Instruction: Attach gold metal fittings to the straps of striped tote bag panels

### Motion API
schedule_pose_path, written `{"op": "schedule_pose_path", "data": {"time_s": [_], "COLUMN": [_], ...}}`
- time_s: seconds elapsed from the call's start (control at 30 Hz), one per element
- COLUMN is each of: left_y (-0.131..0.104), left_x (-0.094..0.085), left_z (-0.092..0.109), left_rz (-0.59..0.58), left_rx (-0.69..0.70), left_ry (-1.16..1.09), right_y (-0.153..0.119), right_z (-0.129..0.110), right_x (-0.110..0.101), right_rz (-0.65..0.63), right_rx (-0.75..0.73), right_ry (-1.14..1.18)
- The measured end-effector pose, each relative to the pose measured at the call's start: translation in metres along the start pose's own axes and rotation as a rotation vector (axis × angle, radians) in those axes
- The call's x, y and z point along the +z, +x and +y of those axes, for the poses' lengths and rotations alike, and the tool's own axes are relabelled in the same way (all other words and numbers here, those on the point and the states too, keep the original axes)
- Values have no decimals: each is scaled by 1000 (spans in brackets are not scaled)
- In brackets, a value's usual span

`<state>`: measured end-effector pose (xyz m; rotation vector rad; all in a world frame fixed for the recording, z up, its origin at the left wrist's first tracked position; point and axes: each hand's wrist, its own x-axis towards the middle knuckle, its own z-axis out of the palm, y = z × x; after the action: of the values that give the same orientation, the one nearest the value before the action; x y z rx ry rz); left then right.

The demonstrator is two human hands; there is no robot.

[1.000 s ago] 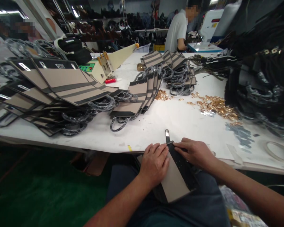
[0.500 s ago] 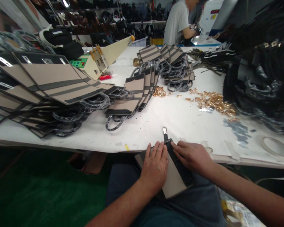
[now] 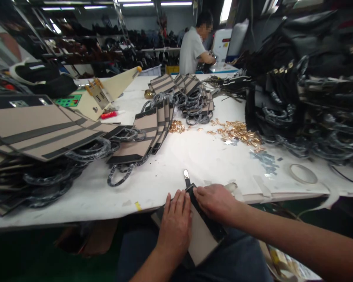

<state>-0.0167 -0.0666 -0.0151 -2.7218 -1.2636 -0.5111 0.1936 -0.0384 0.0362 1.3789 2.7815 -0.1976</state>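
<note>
Both hands remain pressed flat on the tan panel (image 3: pixel 201 235) at lower centre, lying across our lap and the desk (image 3: pixel 211 156) edge. Our left hand (image 3: pixel 176 225) has slid slightly up the panel; our right hand (image 3: pixel 216 201) stays on its black strap (image 3: pixel 207 217), fingers loosely together, gripping nothing. We judge the flattening continues. Stacked panels (image 3: pixel 41 129) fill the left, gold fittings (image 3: pixel 238 133) centre, a tape roll (image 3: pixel 302 173) right. A co-worker (image 3: pixel 192 51) stands at upper centre.

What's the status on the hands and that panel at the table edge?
Left hand flat on the tan panel, fingers spread. Right hand pressing its black strap. Metal strap tip rests on the white table. Nothing over the panel.
</note>
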Motion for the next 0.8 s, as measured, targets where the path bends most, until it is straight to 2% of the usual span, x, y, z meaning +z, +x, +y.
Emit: {"op": "schedule_pose_path", "data": {"time_s": [0.2, 0.3, 0.37, 0.43, 0.53, 0.6, 0.7, 0.8], "left_y": [1, 0, 0, 0, 0, 0, 1, 1], "left_x": [2, 3, 6, 9, 14, 16, 18, 18], "left_z": [-13, -22, -27, -31, -34, -35, -36, -35], "left_rz": [140, 192, 216, 234, 248, 247, 242, 236], "left_rx": [110, 133, 128, 114, 100, 99, 102, 90], "left_ry": [114, 90, 62, 28, -28, -57, -77, -97], "right_y": [3, -4, -16, -39, -92, -130, -174, -192], "right_z": [-10, -2, 17, 48, 102, 131, 157, 166], "right_x": [-16, -32, -38, -37, -24, -10, 10, 27], "right_rz": [104, 167, 244, 333, 413, 423, 425, 430], "right_rx": [91, 161, 273, 451, 784, 939, 1060, 1098], "right_ry": [11, 52, 119, 184, 179, 145, 135, 157]}}
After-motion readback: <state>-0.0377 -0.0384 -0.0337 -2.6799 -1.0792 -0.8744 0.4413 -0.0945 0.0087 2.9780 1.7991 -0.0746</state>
